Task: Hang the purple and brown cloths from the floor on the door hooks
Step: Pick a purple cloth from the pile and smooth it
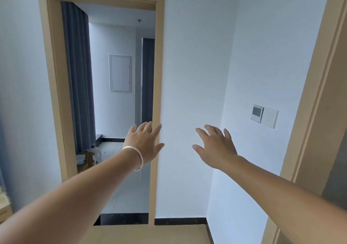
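White walls surround an open doorway [105,103] with a tan wooden frame, leading to a room with grey curtains [78,74]. Both arms stretch forward. The left hand [144,142], wearing a silver bangle [134,156], and the right hand [216,148] are spread and hold nothing. Neither cloth nor any door hook is visible, so their position and direction cannot be told. Judging by this, nothing is hung yet.

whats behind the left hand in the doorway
Behind the left hand is the doorway's right frame post and the tiled floor beyond. The stretch of post behind the hand is hidden.
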Demonstrator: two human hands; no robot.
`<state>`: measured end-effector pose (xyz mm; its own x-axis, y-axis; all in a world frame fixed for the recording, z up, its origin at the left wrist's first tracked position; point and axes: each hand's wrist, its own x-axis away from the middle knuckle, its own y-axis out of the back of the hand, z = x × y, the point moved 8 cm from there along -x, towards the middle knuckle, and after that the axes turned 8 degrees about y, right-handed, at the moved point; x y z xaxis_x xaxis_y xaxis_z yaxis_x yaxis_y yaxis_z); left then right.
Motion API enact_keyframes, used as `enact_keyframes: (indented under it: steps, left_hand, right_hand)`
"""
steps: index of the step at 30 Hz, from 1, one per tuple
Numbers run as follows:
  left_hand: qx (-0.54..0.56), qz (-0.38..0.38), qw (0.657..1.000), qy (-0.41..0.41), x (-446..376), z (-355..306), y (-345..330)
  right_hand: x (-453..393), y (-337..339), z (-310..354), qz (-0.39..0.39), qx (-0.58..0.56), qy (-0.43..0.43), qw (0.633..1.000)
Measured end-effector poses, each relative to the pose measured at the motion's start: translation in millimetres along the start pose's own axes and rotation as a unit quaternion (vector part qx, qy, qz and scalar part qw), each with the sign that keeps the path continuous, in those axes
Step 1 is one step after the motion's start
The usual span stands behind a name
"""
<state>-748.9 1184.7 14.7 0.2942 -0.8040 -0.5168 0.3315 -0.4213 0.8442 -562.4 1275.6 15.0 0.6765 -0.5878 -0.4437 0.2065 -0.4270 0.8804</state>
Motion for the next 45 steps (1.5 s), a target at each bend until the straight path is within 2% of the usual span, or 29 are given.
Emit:
enact_keyframes:
  steps: [6,11,15,19,24,29,33,40,45]
  left_hand:
    - [0.018,-0.005,1.000,0.025,-102,66,-60]
    - [0.006,-0.002,0.998,0.060,-151,143,-103]
    - [-0.020,0.018,0.994,0.102,-156,215,-139]
    - [-0.057,0.035,0.982,0.178,-143,306,-166]
    - [-0.120,0.077,0.945,0.293,-90,428,-199]
    - [-0.181,0.110,0.877,0.431,-7,547,-202]
    - [-0.232,0.132,0.791,0.551,77,610,-183]
    - [-0.270,0.175,0.653,0.685,209,622,-168]
    - [-0.263,0.209,0.576,0.745,299,605,-174]
  right_hand:
    - [-131,-36,13,-0.005,0.023,0.014,1.000]
    - [-223,-78,56,-0.005,0.001,0.046,0.999]
    - [-285,-110,121,-0.009,-0.035,0.103,0.994]
    - [-345,-140,206,-0.017,-0.071,0.170,0.983]
    - [-406,-178,347,-0.012,-0.121,0.296,0.948]
    - [-444,-198,511,-0.019,-0.184,0.436,0.881]
    - [-441,-199,639,-0.023,-0.239,0.549,0.801]
    - [-367,-202,795,0.006,-0.298,0.688,0.662]
    - [-290,-213,866,0.039,-0.291,0.749,0.594]
